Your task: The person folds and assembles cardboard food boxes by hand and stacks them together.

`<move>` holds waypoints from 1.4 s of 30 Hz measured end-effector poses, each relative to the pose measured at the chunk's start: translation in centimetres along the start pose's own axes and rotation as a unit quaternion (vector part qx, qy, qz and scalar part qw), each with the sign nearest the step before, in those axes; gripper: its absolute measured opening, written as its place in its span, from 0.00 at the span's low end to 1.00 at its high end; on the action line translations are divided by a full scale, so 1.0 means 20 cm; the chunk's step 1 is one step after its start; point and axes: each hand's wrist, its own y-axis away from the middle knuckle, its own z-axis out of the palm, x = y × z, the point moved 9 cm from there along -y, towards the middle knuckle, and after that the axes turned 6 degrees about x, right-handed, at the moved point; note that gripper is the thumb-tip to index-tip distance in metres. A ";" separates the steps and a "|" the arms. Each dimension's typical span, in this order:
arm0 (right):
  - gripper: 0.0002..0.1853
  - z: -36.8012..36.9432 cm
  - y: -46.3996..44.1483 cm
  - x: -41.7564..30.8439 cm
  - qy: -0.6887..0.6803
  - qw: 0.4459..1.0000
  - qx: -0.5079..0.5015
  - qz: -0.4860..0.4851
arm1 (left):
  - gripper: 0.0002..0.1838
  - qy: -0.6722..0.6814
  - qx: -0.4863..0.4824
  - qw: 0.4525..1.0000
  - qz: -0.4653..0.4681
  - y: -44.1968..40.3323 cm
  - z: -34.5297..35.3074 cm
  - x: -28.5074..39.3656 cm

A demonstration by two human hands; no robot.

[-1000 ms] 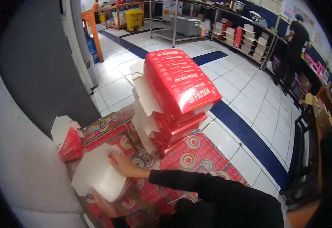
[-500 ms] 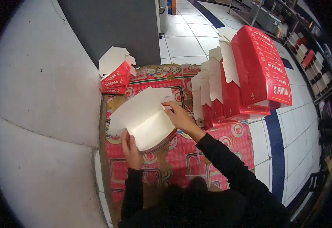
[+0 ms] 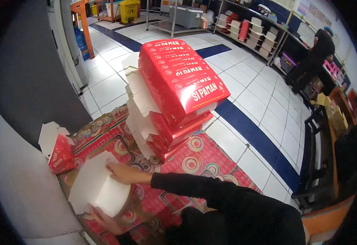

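Observation:
An open box with a white inside rests low on the patterned red mat. My left hand grips its near left edge, with the fingertips at the side flap. At the far right corner, my right hand pinches the box's edge. Beyond my right arm rises a tall stack of red printed boxes, their white flaps hanging out on the left. A smaller group of red boxes with white flaps sits by the wall at the left.
A grey panel and pale wall border the left. Across the tiled floor a person in black stands by a counter. Shelves hold stacked containers; a dark bench stands right.
The view has swung down to the mat and back up. Both hands remain at the open box, whose inside now faces me more clearly. The distant person leans further over.

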 end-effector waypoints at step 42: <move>0.09 0.14 0.14 0.78 -0.008 0.992 0.122 -0.008 | 0.19 -0.531 -0.070 0.778 0.327 -1.65 0.40 0.14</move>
